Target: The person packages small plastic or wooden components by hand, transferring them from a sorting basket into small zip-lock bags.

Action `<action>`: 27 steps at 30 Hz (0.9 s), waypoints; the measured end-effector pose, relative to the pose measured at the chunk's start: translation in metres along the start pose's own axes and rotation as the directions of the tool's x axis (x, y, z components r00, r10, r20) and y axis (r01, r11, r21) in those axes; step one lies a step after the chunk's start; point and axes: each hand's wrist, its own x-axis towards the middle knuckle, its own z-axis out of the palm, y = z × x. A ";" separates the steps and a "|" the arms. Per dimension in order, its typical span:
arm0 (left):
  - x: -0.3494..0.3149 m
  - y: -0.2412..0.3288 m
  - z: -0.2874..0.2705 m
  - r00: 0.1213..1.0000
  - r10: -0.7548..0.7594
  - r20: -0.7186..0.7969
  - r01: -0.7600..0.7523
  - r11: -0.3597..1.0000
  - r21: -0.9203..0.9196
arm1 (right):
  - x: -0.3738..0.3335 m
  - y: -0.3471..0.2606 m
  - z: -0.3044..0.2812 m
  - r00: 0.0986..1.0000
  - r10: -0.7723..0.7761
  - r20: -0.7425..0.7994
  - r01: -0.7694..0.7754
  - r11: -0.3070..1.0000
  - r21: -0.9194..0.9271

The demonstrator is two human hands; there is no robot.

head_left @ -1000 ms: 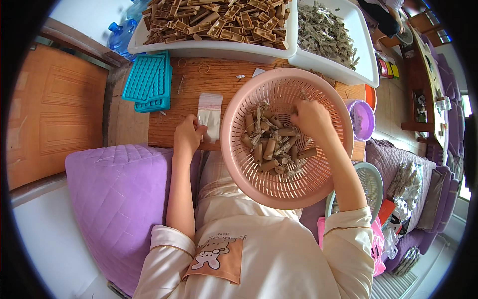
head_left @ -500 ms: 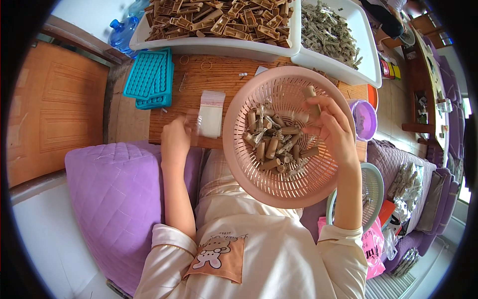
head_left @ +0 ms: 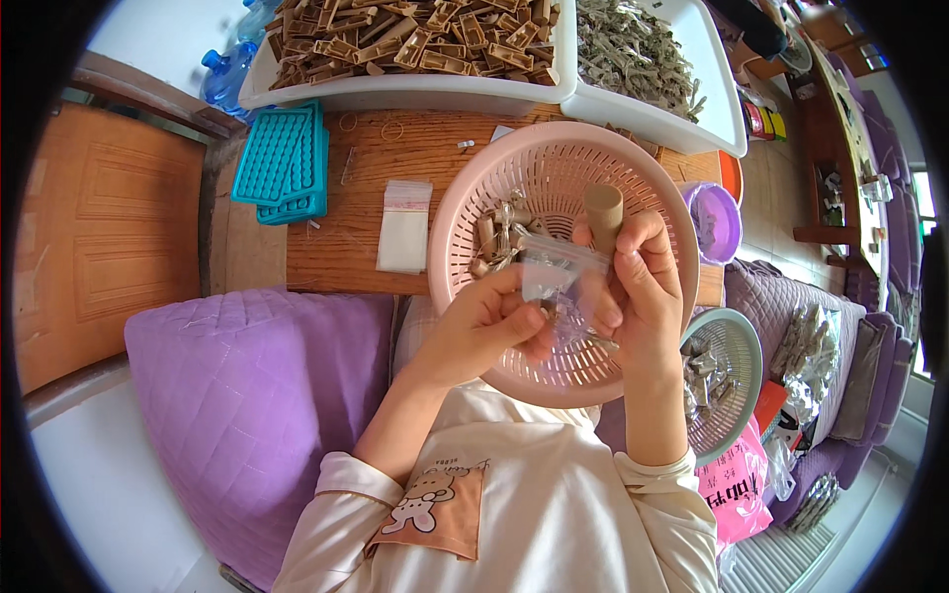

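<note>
Over the pink plastic basket [head_left: 563, 136], my left hand [head_left: 479, 331] pinches a small clear zip bag [head_left: 556, 265] by its side. My right hand [head_left: 647, 287] grips a brown cylindrical piece [head_left: 604, 210], upright between thumb and fingers, and its lower fingers are close to the bag. Whether they also touch the bag cannot be made out. More brown cylinders with greyish, wiry bundles [head_left: 489, 237] lie in the basket, partly hidden behind my hands. A stack of small zip bags [head_left: 403, 227] lies on the wooden table left of the basket.
Teal moulded trays [head_left: 282, 163] sit at the table's left edge. Two white tubs stand at the back, one of brown plastic parts [head_left: 425, 44], one of greyish bundles [head_left: 638, 59]. To the right are a purple bucket [head_left: 714, 222] and a pale green basket [head_left: 722, 381].
My left hand has moved right from beside the bag stack to above the basket, with a clear bag. My right hand has brought the brown cylinder lower and nearer to me. The view has shifted slightly.
</note>
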 end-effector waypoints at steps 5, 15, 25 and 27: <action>-0.004 0.008 0.001 0.987 -0.134 0.087 0.128 0.989 0.069 | -0.002 -0.005 0.000 0.998 0.015 0.064 -0.024 0.989 0.143; -0.014 0.001 0.016 0.965 0.179 -0.193 -0.138 0.968 0.209 | -0.002 -0.002 0.001 1.000 -0.011 -0.029 0.011 0.999 -0.032; -0.020 0.012 0.023 0.763 0.613 -0.206 -0.196 0.523 0.829 | -0.013 -0.010 0.005 0.970 -0.189 -0.150 0.145 0.954 -0.263; -0.018 0.009 0.021 0.615 0.720 -0.322 -0.294 0.588 0.753 | -0.021 -0.012 0.004 0.995 -0.072 -0.066 0.057 0.977 -0.208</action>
